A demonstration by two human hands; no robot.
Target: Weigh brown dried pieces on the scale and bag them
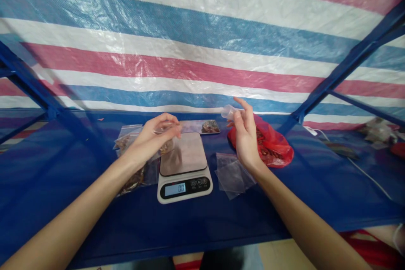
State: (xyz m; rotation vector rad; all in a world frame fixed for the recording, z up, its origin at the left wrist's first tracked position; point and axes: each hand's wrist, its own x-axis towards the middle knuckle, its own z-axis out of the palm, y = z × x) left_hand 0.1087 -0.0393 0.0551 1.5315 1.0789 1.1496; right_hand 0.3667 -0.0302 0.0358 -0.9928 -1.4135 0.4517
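Note:
My left hand [161, 133] is closed on a clear plastic bag [167, 147] with some brown bits in it, by the left edge of a kitchen scale [183, 156]. The scale's plate carries nothing and its display reads 0.0. My right hand [246, 135] pinches a small translucent plastic cup [228, 112] between thumb and fingers, its index finger raised. Just behind that hand lies an open red plastic bag [278, 147] of dark reddish dried pieces. Flat clear zip bags [232, 175] lie below my right wrist. Filled zip bags [134, 181] are partly hidden under my left forearm.
Behind the scale lies a flat phone-like object [210, 126] with a picture on it. The blue shelf [142, 228] has blue metal struts [348, 67] at both sides and a striped plastic sheet [190, 38] behind. A white cable [370, 177] and more bags [379, 130] lie right.

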